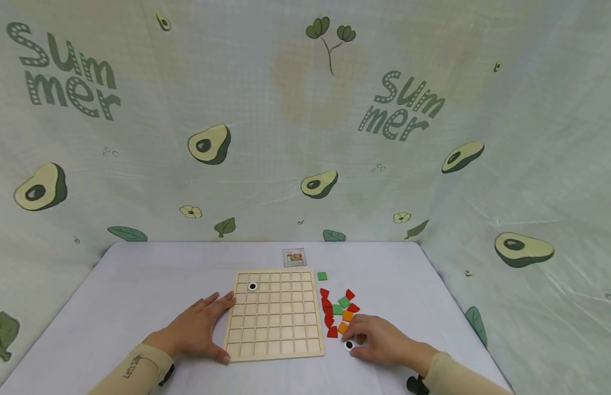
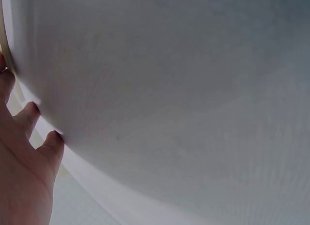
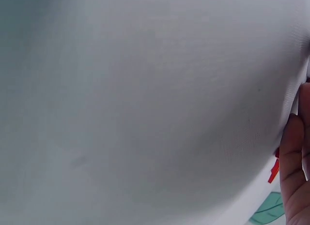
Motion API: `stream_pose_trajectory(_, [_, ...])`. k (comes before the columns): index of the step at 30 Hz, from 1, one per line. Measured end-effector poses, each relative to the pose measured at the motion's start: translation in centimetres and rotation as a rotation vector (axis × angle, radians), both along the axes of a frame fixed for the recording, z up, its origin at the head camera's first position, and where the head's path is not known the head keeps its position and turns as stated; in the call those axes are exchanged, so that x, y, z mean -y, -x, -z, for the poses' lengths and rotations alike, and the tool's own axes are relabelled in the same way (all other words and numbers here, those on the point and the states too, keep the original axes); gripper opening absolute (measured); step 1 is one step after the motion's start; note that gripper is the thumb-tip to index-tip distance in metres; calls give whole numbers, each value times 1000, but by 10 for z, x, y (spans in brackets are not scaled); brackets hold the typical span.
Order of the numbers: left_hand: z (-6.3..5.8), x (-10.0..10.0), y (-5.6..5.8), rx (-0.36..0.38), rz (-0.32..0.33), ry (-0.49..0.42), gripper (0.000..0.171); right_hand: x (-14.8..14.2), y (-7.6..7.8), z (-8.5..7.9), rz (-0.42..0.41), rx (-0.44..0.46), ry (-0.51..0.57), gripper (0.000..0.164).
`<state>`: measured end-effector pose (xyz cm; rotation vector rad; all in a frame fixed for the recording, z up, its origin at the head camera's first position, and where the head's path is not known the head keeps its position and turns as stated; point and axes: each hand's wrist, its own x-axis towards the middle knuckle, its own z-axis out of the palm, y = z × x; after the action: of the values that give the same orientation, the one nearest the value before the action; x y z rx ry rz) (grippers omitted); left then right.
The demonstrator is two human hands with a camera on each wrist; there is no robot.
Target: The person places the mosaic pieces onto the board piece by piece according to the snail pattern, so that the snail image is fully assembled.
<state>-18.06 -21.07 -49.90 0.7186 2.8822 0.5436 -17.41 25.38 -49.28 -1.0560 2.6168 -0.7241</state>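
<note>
A square wooden grid board (image 1: pixel 277 318) lies on the table, with a round white eye piece with a black centre (image 1: pixel 253 286) in one of its upper left cells. My left hand (image 1: pixel 191 326) rests along the board's left edge, fingers spread and thumb near the lower left corner. To the right of the board, my right hand (image 1: pixel 381 340) pinches a second eye piece (image 1: pixel 348 345) at table height between thumb and fingers. Only part of the left hand (image 2: pixel 26 162) shows in the left wrist view. The right wrist view catches the right hand's fingers (image 3: pixel 293 162), not the piece.
Beside the board's right edge lie several red pieces (image 1: pixel 327 307), a few green squares (image 1: pixel 337 310) and orange squares (image 1: pixel 347 316). One green square (image 1: pixel 322 276) sits apart, higher up. A small picture card (image 1: pixel 294 257) lies behind the board. Printed cloth (image 1: pixel 265 109) walls the table.
</note>
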Motion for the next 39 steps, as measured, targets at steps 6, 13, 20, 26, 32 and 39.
stream_pose_trajectory(6, [2, 0, 1, 23, -10, 7, 129, -1, 0, -2, 21, -9, -14, 24])
stream_pose_trajectory(13, [1, 1, 1, 16, -9, 4, 130, -3, 0, -1, -7, -47, -1, 21])
stream_pose_trajectory(20, [3, 0, 0, 13, -7, 6, 131, -4, 3, -2, 18, -23, 30, 20])
stream_pose_trajectory(26, [2, 0, 0, 15, -20, 2, 131, -3, 13, -10, 80, 1, 74, 22])
stream_pose_trajectory(32, [2, 1, -1, 11, -11, -9, 130, 0, 25, -19, 138, -26, 83, 26])
stream_pose_trajectory(39, [4, 1, 1, 24, -13, 3, 131, 6, 37, -30, 171, -22, 69, 27])
